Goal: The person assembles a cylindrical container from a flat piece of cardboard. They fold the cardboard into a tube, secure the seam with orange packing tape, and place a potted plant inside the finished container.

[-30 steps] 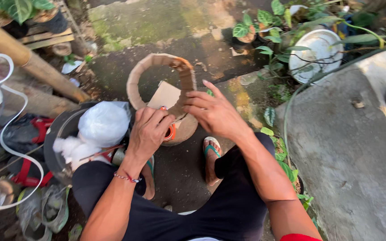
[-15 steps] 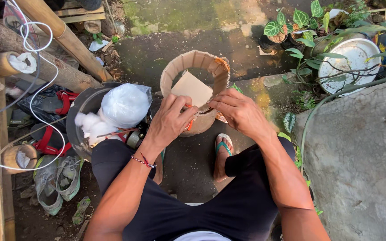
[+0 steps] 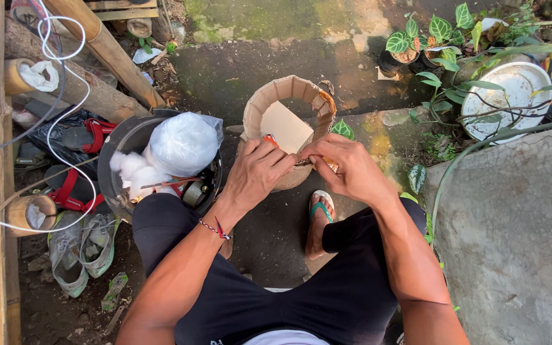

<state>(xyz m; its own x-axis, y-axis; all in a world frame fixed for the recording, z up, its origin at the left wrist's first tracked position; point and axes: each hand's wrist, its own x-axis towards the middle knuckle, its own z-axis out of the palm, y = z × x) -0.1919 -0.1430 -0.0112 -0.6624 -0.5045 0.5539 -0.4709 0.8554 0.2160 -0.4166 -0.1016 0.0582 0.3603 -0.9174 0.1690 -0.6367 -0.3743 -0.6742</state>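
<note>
Head view, looking down on a seated person at work over a round cardboard form (image 3: 287, 105) that stands on the damp ground between the knees. The left hand (image 3: 257, 171) is closed around a small orange tool (image 3: 269, 138), pressed to the near rim of the form; what kind of tool it is cannot be told. The right hand (image 3: 346, 169) pinches the same rim just beside it, fingers curled over the edge, and a flat cardboard piece (image 3: 287, 126) lies inside the form. The step in hand appears to be fixing or trimming the near rim. The next move would seem to call for a steady pinch from the right hand while the left works the tool along the edge. A dark bucket (image 3: 119, 144) holding a white plastic bag (image 3: 183, 144) stands just to the left.
</note>
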